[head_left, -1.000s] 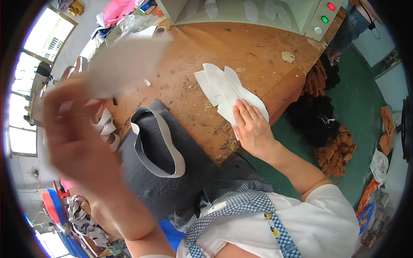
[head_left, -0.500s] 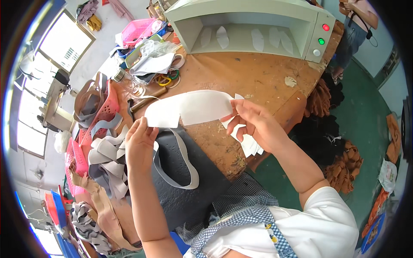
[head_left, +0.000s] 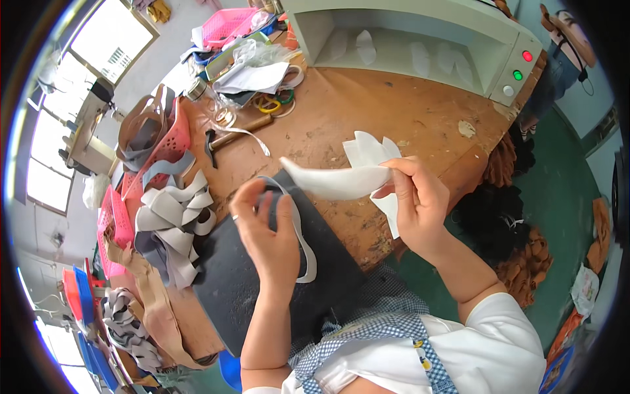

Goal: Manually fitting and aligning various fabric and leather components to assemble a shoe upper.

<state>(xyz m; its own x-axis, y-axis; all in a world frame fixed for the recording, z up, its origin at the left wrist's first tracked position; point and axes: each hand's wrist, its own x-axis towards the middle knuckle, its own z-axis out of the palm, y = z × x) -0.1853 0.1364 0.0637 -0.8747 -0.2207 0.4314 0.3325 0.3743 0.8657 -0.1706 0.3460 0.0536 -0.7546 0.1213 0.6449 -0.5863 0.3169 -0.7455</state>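
Across the scuffed brown wooden worktable (head_left: 426, 121), a pale grey-green, box-shaped machine (head_left: 504, 73) stands at one o'clock. Near the middle of the view hangs a thin, curved white sheet piece (head_left: 338, 182), its right end clamped between the thumb and fingers of the right hand (head_left: 420, 202), at three o'clock from it. At eight o'clock the left hand (head_left: 270, 230) has its thumb and fingers apart, over a narrow light-grey strip (head_left: 306, 249) and a flat black sheet (head_left: 331, 266) — whether it touches the strip, I cannot tell. Just beyond the held piece, at one to two o'clock, loose white pieces (head_left: 366, 148) lie overlapping; at ten lies a wooden-handled hammer (head_left: 244, 130).
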